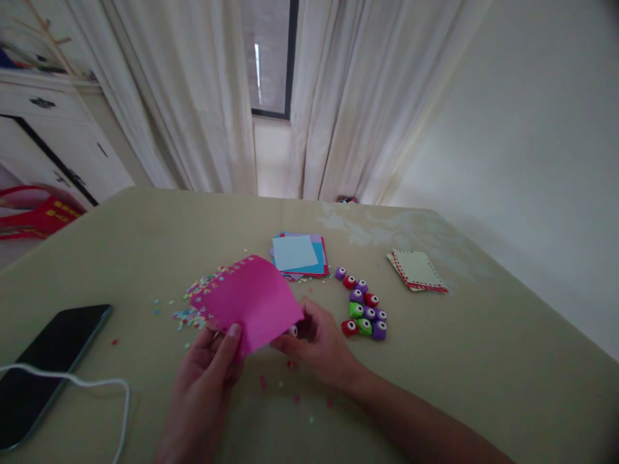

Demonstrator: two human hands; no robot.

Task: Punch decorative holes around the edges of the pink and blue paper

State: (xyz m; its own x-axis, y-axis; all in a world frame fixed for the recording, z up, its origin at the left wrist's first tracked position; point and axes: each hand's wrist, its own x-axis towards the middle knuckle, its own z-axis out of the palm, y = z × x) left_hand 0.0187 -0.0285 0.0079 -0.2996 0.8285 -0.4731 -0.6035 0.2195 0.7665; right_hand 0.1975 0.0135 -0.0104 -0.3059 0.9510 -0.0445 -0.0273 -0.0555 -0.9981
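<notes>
A bright pink sheet of paper (256, 296) with small holes along its far left edge is pinched at its near edge by my left hand (213, 367), thumb on top. At the sheet's right corner my right hand (319, 345) is closed around a small craft punch (293, 330). Only its white round end shows; fingers and paper hide the rest. Beyond the right hand, several red, green and purple craft punches (365, 312) stand grouped on the table. Tiny coloured paper cut-outs (191, 317) lie in a heap partly beneath the sheet.
A stack of coloured paper (294, 252) lies behind the pink sheet. Farther right are cream cards with red-patterned borders (420, 269). A black phone (58, 348) with a white cable (97, 383) across it rests at the left of the table (483, 361). Loose cut-outs dot the near area.
</notes>
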